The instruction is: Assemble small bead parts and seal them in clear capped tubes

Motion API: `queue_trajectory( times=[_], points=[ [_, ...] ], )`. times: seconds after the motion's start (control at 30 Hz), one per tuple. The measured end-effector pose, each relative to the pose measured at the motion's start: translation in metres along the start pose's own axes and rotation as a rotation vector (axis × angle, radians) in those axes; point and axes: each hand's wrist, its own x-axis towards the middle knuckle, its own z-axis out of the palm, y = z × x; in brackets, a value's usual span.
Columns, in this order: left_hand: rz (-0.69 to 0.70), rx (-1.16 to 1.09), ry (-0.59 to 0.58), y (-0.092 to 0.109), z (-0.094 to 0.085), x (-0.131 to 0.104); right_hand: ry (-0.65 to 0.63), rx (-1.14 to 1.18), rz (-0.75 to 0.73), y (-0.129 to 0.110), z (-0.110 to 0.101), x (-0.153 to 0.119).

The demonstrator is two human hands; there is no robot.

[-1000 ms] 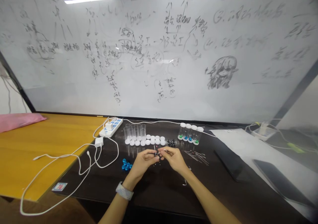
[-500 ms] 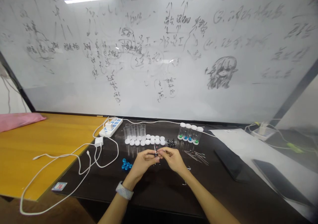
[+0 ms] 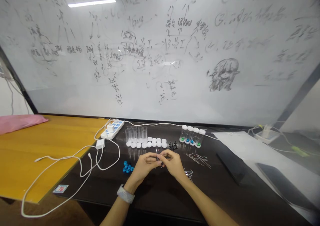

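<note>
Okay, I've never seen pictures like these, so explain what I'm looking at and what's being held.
There's no machine: these are a person's bare left hand and right hand, seen by a camera worn on the head. They meet around a small dark piece, mostly hidden, beside a thin silvery rod. On the dark glossy table lie shiny round blue pieces, small black pieces, thin metal rods and round white caps. Farther back stand clear cylindrical tubes; four others, white-topped, hold green or blue bits.
</note>
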Motion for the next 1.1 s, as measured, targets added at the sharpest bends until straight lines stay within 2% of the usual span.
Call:
queue_trajectory(
  times=[0.1, 0.17, 0.33, 0.47, 0.7, 0.87, 1.1],
  points=[
    [-0.003, 0.005, 0.007, -0.001, -0.001, 0.0, 0.008, -0.014, -0.02, -0.003, -0.001, 0.0],
    [-0.004, 0.015, 0.024, -0.002, -0.002, 0.001, -0.017, -0.117, -0.094, -0.007, -0.005, 0.0],
    [0.014, 0.057, 0.062, -0.006, -0.004, 0.001, -0.236, -0.483, -0.399, -0.025, -0.022, 0.001],
    [0.015, 0.093, 0.087, -0.008, -0.005, 0.002, -0.363, -0.579, -0.479, -0.036, -0.032, 0.0],
    [0.046, 0.146, 0.131, -0.008, -0.005, 0.004, -0.297, -0.667, -0.43, -0.03, -0.031, -0.001],
    [0.069, 0.165, 0.143, -0.008, -0.005, 0.005, -0.247, -0.709, -0.526, -0.032, -0.029, 0.001],
    [0.082, 0.173, 0.134, -0.012, -0.006, 0.006, -0.238, -0.752, -0.551, -0.032, -0.026, 0.0]
  ],
)
